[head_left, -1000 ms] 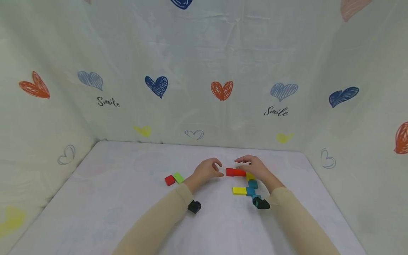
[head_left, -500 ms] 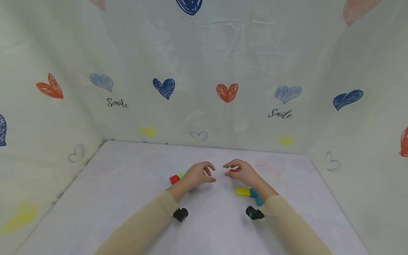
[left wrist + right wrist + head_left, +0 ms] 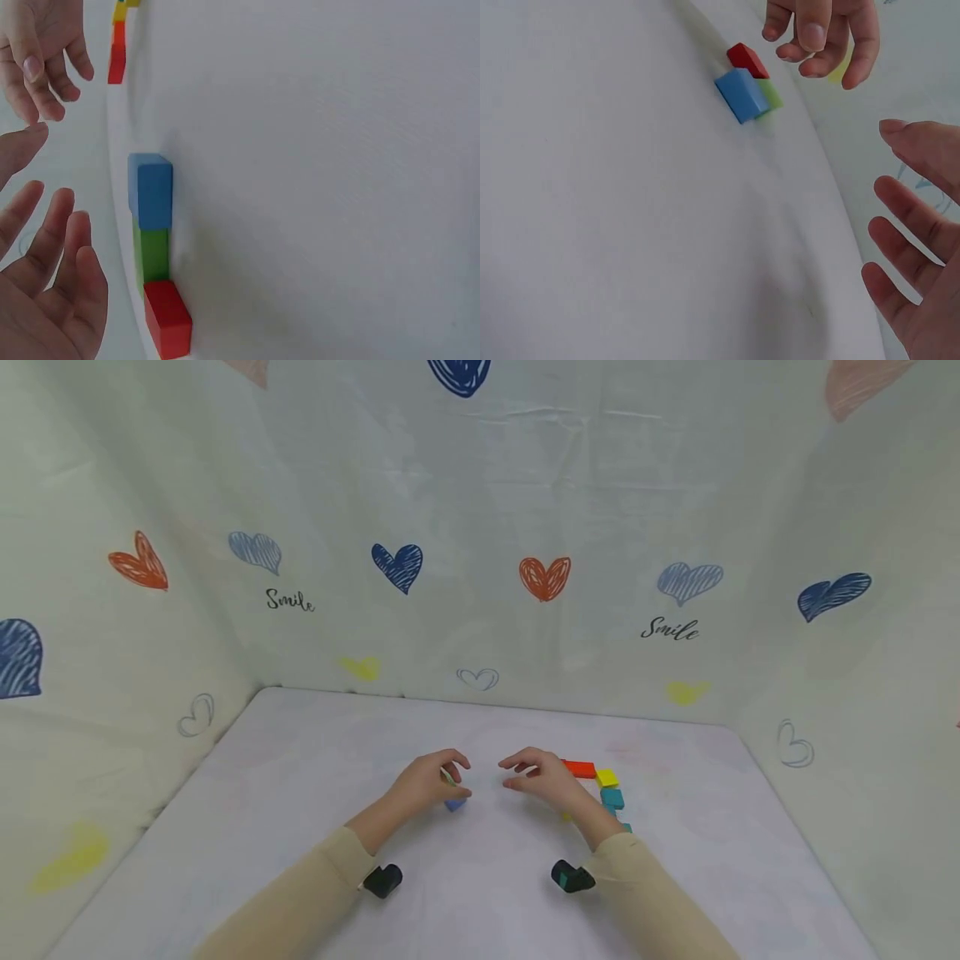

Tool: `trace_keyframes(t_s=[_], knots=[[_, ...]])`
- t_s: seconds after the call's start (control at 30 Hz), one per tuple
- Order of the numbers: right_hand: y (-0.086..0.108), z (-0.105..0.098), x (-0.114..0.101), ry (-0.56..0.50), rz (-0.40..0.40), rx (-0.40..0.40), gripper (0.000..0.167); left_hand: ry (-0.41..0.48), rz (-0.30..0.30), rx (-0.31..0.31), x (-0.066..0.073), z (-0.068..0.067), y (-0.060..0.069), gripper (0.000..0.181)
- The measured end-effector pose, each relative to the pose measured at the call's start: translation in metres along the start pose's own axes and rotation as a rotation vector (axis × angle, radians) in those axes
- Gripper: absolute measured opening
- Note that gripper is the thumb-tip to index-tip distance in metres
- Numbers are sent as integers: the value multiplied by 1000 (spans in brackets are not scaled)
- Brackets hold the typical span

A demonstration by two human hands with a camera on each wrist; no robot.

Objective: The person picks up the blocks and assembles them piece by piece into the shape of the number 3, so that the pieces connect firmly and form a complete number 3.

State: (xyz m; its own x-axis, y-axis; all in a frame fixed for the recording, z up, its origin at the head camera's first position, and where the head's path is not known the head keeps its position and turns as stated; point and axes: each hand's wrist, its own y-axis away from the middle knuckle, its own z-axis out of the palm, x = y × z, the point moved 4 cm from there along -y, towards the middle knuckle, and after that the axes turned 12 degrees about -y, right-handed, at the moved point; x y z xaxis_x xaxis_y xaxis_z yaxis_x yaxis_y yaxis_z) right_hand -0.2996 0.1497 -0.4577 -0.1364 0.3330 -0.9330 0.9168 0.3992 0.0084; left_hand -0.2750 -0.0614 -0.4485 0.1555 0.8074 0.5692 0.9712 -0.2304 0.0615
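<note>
Blue block (image 3: 455, 805) below left hand (image 3: 420, 783), on counter (image 3: 480, 893) toward far edge; perhaps touching green block (image 3: 154, 253), joint unclear. Right hand (image 3: 551, 781) apart. Fingers of both spread, empty. Block likely light, stiff; best held by opposite sides.

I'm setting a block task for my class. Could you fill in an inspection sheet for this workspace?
Surface: pale tabletop, looks flat.
Job's things: blue block, green block and red block grouped near the left hand; orange-red block, yellow block and teal block near the right hand; more blocks partly hidden by the right forearm.
Clutter: nothing seen.
Hands: both raised, fingers apart, holding nothing; a black device at each wrist.
Cables: nothing seen.
Surroundings: pale sheet printed with hearts and "Smile".
</note>
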Motion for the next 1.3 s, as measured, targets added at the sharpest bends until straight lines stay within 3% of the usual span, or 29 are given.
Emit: trace_keyframes(t_s=[0.23, 0.57, 1.0, 1.3], knots=[[-4, 24, 2, -50, -7, -32, 25, 30, 4, 49, -20, -8, 8, 38], [-6, 52, 14, -145, 12, -16, 26, -48, -49, 79, -38, -12, 7, 34], [-12, 75, 21, -106, -16, 3, 28, -205, 8, 46, -45, -14, -3, 33], [-12, 76, 20, -72, 1, 16, 30, -261, 49, 6, -45, -10, -11, 31]])
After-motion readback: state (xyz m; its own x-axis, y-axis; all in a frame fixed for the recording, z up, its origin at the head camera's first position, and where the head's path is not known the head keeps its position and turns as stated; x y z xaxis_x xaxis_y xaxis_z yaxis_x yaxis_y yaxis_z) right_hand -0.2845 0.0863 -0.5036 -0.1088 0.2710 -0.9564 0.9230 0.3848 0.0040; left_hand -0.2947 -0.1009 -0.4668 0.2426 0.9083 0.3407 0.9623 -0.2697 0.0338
